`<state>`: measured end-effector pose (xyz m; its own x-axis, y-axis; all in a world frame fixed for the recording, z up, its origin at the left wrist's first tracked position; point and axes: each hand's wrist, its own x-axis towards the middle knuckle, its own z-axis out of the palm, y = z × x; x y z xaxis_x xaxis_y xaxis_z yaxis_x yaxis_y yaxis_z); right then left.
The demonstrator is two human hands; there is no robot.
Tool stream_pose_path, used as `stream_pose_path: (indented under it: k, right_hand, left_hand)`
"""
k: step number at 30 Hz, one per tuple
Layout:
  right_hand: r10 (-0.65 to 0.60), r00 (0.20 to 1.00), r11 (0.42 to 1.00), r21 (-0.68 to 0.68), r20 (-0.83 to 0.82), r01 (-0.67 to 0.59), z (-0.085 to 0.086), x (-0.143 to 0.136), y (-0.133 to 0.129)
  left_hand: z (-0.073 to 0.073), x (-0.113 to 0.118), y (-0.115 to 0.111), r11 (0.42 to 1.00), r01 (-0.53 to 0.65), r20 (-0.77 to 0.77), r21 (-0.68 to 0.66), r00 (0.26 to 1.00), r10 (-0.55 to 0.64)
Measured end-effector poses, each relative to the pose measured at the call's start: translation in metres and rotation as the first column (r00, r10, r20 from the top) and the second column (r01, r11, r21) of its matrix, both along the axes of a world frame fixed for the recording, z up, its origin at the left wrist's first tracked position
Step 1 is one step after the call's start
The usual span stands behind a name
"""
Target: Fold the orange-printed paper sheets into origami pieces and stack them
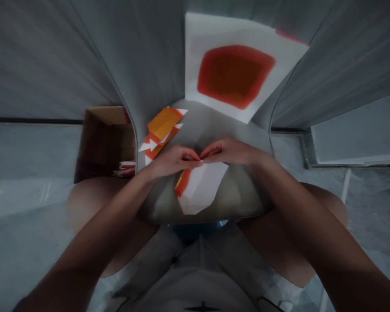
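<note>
A white, red and orange piece of paper (203, 188), partly folded, lies on the grey seat-like surface in front of me. My left hand (173, 161) pinches its far edge between thumb and fingers. Close beside it, my right hand (232, 151) pinches the same edge, and the fingertips of both hands nearly meet. The exact fold under the fingertips is hidden. Just beyond my left hand rest several folded orange, red and white paper pieces (165, 123), overlapping one another.
A flat white sheet with a red and brown printed shape (235, 76) leans at the back right of the grey surface (204, 115). To the left, an open cardboard box (95, 147) holds red and white folded paper (126, 169). My knees flank the surface.
</note>
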<state>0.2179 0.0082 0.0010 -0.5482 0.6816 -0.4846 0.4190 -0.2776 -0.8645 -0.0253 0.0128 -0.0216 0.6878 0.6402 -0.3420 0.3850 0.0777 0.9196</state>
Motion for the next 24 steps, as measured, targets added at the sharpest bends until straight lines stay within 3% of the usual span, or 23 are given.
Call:
stream_pose_path:
  k: [5, 12, 18, 24]
  right_hand:
    - [-0.018, 0.999, 0.999, -0.032, -0.037, 0.017, 0.0019, 0.0016, 0.0017]
    - [0.014, 0.999, 1.000, 0.013, -0.051, -0.013, 0.0005, 0.0004, 0.0034]
    - [0.106, 0.991, 0.988, 0.102, 0.076, -0.114, 0.0042, -0.0006, 0.0036]
    - [0.093, 0.990, 0.989, 0.107, 0.108, -0.105, -0.0002, 0.0026, 0.0081]
  left_hand:
    - [-0.0015, 0.0001, 0.0015, 1.000, -0.013, -0.012, 0.024, 1.000, 0.013]
    - [0.0075, -0.0021, 0.0029, 0.998, 0.013, -0.053, 0.058, 0.999, -0.010]
    - [0.0027, -0.0024, -0.0026, 0.990, -0.004, -0.083, 0.139, 0.996, 0.016]
    - [0.0042, -0.0067, 0.0003, 0.990, -0.002, -0.078, 0.138, 0.997, 0.013]
